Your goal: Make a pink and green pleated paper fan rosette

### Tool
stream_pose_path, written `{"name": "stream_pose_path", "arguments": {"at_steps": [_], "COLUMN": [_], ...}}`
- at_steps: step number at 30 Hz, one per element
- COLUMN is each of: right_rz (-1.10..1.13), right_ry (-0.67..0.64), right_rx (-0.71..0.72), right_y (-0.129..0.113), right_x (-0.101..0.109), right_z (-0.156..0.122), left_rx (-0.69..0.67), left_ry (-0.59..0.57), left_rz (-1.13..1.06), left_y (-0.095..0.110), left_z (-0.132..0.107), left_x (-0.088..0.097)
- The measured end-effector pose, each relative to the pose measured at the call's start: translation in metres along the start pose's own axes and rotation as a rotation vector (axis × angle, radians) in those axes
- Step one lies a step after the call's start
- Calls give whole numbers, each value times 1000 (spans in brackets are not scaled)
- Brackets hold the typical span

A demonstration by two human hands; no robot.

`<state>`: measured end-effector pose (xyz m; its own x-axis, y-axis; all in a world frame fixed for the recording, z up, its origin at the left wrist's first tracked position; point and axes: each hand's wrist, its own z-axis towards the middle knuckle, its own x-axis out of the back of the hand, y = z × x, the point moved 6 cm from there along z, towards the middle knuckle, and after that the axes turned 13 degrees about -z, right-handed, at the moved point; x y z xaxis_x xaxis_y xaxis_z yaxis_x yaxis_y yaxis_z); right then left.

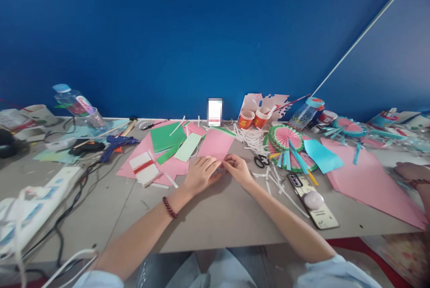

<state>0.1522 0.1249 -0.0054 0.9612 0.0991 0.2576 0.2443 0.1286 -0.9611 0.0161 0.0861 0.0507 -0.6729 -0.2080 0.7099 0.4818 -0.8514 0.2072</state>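
Both hands are at the near edge of a sheet of pink paper (217,142) with a green strip along its far edge. My left hand (203,174) lies across the near left part, fingers together, its thumb underneath. At the near right corner, my right hand (238,168) pinches the edge between thumb and fingers. The hands almost touch each other. Left of the sheet lie a pale green strip (188,147), green paper (168,137) and a white packet with a red band (145,168). Black-handled scissors (261,161) rest right of my right hand.
Pleated watermelon-coloured paper fans (287,140), white paper strips (250,141), red paper cups (246,119) and a phone (314,203) are on the right. Leftward are a blue glue gun (116,145), cables and a power strip (43,203). Another person's hand (411,172) is far right.
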Motion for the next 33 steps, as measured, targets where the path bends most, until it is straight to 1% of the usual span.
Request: {"name": "stream_pose_path", "arguments": {"at_steps": [3,6,10,15,18,21,22,24,25,28,30,33], "right_rz": [27,-38,-280,-648,-848,-931,-952,-1009,-1045,-1151,-1184,-1172], "right_ry": [-22,-17,32,15,-48,-110,-98,-10,55,232,268,233], "right_rx": [-5,38,124,251,326,453,494,535,526,438,398,384], "right_y": [1,1,-1,-15,-22,-31,-34,-40,-41,-41,-37,-30], "right_x": [-2,-2,0,-1,-4,-8,-8,-3,1,17,25,32], "right_z": [1,2,0,-6,-11,-17,-18,-19,-18,-11,-6,1], "left_rx": [-1,21,58,129,159,140,135,128,126,123,134,150], "left_ry": [2,-10,-52,-74,-82,-88,-91,-99,-99,-97,-93,-81], "left_rz": [27,44,43,62,86,119,131,158,170,186,191,194], "left_y": [-2,-5,-11,-22,-27,-28,-29,-30,-31,-34,-36,-38], "left_z": [-1,-3,-6,-9,-10,-10,-9,-9,-8,-8,-9,-9], "left_x": [1,-2,-8,-10,-9,-7,-7,-5,-5,-3,-3,-3]}}
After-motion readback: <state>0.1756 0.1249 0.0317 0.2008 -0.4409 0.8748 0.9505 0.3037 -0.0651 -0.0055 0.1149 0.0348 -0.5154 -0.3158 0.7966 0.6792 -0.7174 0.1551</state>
